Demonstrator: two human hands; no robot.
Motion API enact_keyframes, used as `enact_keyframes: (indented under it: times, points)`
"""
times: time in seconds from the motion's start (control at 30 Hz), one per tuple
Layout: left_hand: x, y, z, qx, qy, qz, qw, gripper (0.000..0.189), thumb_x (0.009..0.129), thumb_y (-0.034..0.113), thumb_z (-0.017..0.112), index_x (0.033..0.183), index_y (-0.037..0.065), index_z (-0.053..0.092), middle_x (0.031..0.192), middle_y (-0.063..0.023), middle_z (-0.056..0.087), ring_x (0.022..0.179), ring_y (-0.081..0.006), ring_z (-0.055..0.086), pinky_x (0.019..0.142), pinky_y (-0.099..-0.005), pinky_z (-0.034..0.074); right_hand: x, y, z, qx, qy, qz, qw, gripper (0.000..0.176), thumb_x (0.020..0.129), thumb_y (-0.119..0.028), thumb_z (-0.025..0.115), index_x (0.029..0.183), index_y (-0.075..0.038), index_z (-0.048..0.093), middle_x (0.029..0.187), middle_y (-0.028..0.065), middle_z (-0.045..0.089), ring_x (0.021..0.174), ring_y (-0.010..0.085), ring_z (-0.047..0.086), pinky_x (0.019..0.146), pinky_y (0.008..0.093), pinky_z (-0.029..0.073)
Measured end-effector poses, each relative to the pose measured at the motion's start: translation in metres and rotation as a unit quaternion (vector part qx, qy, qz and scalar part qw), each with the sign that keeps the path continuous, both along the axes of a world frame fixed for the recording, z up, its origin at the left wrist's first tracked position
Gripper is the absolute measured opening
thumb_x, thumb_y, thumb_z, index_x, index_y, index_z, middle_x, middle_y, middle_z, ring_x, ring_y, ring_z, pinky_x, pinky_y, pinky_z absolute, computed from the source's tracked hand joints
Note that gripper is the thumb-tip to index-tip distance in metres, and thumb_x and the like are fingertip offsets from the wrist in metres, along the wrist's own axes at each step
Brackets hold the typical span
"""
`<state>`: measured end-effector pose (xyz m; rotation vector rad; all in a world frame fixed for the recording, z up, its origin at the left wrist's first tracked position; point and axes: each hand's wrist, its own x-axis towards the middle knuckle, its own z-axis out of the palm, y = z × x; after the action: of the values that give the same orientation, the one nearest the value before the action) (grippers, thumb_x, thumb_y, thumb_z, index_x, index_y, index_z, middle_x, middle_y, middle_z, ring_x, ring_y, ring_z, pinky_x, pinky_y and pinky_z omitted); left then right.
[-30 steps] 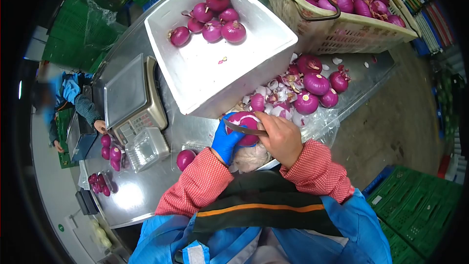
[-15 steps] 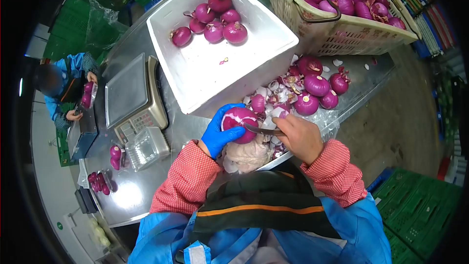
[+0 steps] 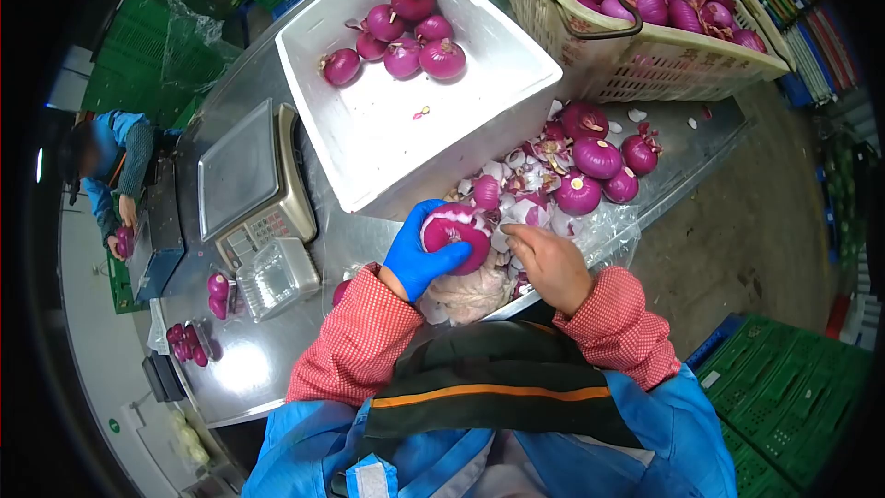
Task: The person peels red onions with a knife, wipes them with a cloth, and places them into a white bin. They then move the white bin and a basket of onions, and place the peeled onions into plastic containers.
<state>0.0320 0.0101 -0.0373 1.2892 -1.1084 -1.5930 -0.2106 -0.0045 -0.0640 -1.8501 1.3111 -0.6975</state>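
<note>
My left hand [image 3: 415, 258], in a blue glove, is wrapped round a red onion [image 3: 457, 238]. Its skin is partly off, leaving a pale band along the top. Just right of the onion, my bare right hand [image 3: 553, 269] is closed, thumb and fingers drawn together by a pale piece of peel [image 3: 501, 239]. No knife blade shows now, so what these fingers hold is hard to tell. Beneath both hands lie a heap of onion peels [image 3: 525, 171] and a pale crumpled thing [image 3: 472, 293]. Several whole onions [image 3: 597, 159] sit beyond the heap.
A white foam box [image 3: 387, 148] holds several onions. Behind it to the right stands a full onion crate [image 3: 645, 65]. On the left are a scale [image 3: 241, 171], a clear plastic tray [image 3: 279, 278] and packed onions [image 3: 189, 344]. A co-worker [image 3: 115, 161] stands at far left.
The knife at the onion no longer shows. My right hand has shifted slightly left and down, and the onion has turned in my left hand. The co-worker's hands have moved lower with onions.
</note>
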Motion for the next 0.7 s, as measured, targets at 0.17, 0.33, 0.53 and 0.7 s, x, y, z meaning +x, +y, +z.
enact_keyframes:
  times: [0.17, 0.33, 0.53, 0.7]
  points:
    - [-0.008, 0.006, 0.005, -0.022, 0.001, -0.017, 1.0, 0.072, 0.073, 0.014, 0.084, 0.133, 0.005, 0.045, 0.124, -0.0107, 0.057, 0.114, -0.0206, 0.057, 0.1, -0.034, 0.047, -0.012, -0.014, -0.016, 0.157, -0.073, 0.009, 0.985, 0.042, 0.101, -0.038, 0.045, 0.116, -0.003, 0.062, 0.077, 0.015, 0.063, 0.074, 0.0302, 0.065, 0.067, 0.0403, 0.048]
    - [-0.002, -0.002, -0.005, 0.029, 0.09, -0.021, 0.995, 0.072, 0.076, 0.015, 0.083, 0.135, 0.005, 0.044, 0.129, -0.0108, 0.056, 0.118, -0.0212, 0.056, 0.102, -0.0344, 0.046, 0.011, -0.004, 0.042, 0.002, -0.091, 0.023, 0.996, 0.034, 0.088, -0.025, 0.068, 0.117, -0.007, 0.064, 0.091, 0.0146, 0.067, 0.078, 0.0282, 0.067, 0.068, 0.0362, 0.053]
    - [0.001, 0.0, -0.023, -0.004, 0.022, -0.032, 0.999, 0.071, 0.077, 0.013, 0.081, 0.136, 0.005, 0.044, 0.128, -0.0102, 0.056, 0.117, -0.0211, 0.056, 0.103, -0.0347, 0.045, 0.021, -0.002, 0.044, -0.254, 0.038, 0.032, 0.966, 0.041, 0.076, -0.012, 0.076, 0.115, -0.004, 0.065, 0.081, 0.0104, 0.064, 0.068, 0.0272, 0.065, 0.059, 0.0351, 0.049]
    - [0.002, 0.01, -0.009, 0.022, 0.077, -0.07, 0.994, 0.072, 0.074, 0.014, 0.082, 0.136, 0.006, 0.045, 0.126, -0.0094, 0.055, 0.117, -0.021, 0.055, 0.103, -0.0347, 0.044, 0.021, -0.012, 0.01, -0.082, -0.016, -0.003, 0.996, 0.03, 0.085, -0.02, 0.069, 0.11, -0.005, 0.064, 0.076, 0.0138, 0.063, 0.07, 0.0297, 0.064, 0.063, 0.0397, 0.051]
